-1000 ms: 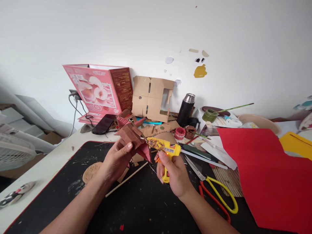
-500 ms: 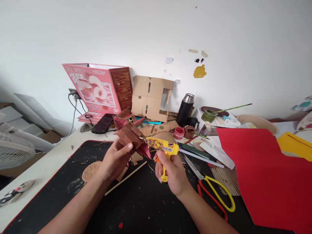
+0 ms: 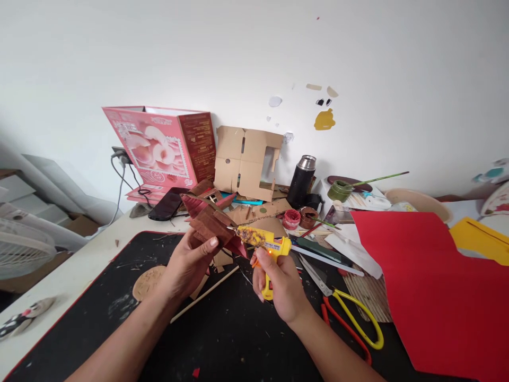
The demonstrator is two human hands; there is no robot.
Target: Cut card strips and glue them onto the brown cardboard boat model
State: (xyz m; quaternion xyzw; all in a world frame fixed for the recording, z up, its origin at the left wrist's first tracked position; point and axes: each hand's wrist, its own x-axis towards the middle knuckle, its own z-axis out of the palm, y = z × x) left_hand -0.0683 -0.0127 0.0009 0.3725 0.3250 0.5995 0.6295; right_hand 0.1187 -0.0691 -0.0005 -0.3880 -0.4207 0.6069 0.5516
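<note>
The brown-and-pink, cardboard-like angular piece (image 3: 210,222) has tilted slightly, gripped by the left hand (image 3: 190,261) at the yellow plastic glue gun's (image 3: 280,245) 10 o'clock. The right hand (image 3: 280,285) clasps the gun, nozzle (image 3: 231,228) at the piece's edge; assembly looks advanced, gluing apparently unfinished.

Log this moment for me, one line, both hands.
left hand: holds brown-and-pink craft piece | right hand: grips yellow hot glue gun | nozzle: at piece, contact unclear | nearby: scissors on black mat
</note>
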